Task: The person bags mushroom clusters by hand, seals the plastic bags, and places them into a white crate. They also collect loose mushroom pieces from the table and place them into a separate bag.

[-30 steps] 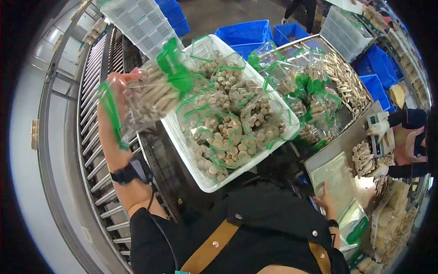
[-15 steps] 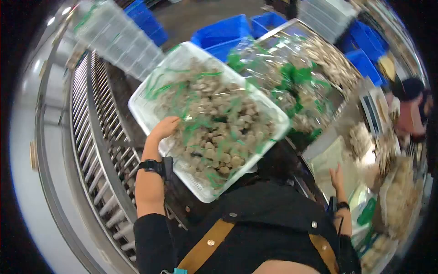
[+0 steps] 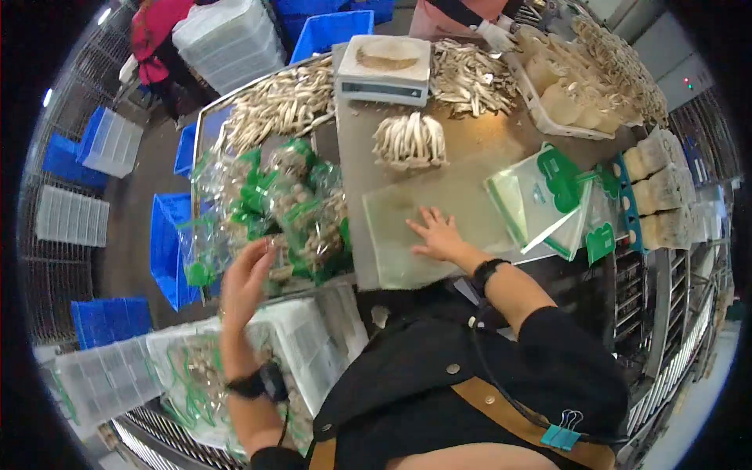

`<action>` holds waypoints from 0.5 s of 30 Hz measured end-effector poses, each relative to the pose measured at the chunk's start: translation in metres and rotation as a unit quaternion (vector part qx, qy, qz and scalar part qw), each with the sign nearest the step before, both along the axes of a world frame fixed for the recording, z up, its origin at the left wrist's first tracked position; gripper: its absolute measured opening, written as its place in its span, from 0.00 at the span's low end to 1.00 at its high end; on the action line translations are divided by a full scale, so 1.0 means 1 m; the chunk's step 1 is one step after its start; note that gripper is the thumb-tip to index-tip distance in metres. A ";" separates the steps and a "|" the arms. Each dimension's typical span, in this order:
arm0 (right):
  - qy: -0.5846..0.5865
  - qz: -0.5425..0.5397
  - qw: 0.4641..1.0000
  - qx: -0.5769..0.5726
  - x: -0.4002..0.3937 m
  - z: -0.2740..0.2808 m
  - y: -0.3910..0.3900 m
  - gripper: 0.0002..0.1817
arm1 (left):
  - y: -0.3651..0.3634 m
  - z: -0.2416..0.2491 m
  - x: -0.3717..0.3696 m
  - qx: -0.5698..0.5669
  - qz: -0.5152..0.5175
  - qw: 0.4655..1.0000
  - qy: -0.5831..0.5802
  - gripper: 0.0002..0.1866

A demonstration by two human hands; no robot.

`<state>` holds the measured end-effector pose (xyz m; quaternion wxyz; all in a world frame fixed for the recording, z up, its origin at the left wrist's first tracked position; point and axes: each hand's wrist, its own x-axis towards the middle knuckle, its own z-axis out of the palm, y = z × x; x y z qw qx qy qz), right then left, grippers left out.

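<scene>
- Right hand: laid flat, fingers spread, palm down on a clear plastic bag that lies on the steel table near its front edge. Nothing is clamped; the hand presses, it does not grasp.
- Clear plastic bag: empty, flat, transparent with a faint greenish cast, roughly rectangular, slightly creased. Its near edge reaches the table's front edge.
- Left hand: raised, fingers apart and loosely curved, empty. It is just beside the heap of filled mushroom bags at the table's left side; contact cannot be confirmed.
- Filled mushroom bags: clear with green printed tops, packed with pale brown-capped mushrooms, piled irregularly.
- Stack of unused bags: clear with green labels, lying to the right of the pressed bag, at the table's right edge.
- Loose mushroom bunch: on the table centre, beyond the pressed bag.
- Scale: at the far edge, a flat item on its pan.
- White crate: below the left forearm, holding bagged mushrooms.
- Another person stands at far left.
</scene>
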<state>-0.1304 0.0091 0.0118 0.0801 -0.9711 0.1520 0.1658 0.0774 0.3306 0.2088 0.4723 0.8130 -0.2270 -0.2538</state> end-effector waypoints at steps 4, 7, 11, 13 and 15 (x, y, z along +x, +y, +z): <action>-0.248 -0.257 0.889 0.288 0.028 -0.013 -0.111 0.34 | -0.205 -0.134 0.052 -0.035 0.058 0.994 0.090 0.22; -0.332 -0.410 0.781 0.335 0.082 -0.021 -0.191 0.31 | -0.288 -0.221 0.098 -0.052 0.139 0.941 0.304 0.22; -0.277 -0.381 0.811 0.347 0.129 -0.041 -0.210 0.31 | -0.330 -0.219 0.100 0.026 0.032 0.916 0.399 0.21; -0.250 -0.387 0.729 0.507 0.134 -0.049 -0.209 0.30 | -0.338 -0.209 0.093 -0.004 0.000 0.901 0.434 0.20; -0.265 -0.406 0.656 0.578 0.135 -0.027 -0.197 0.27 | -0.342 -0.216 0.085 -0.052 -0.069 0.905 0.416 0.21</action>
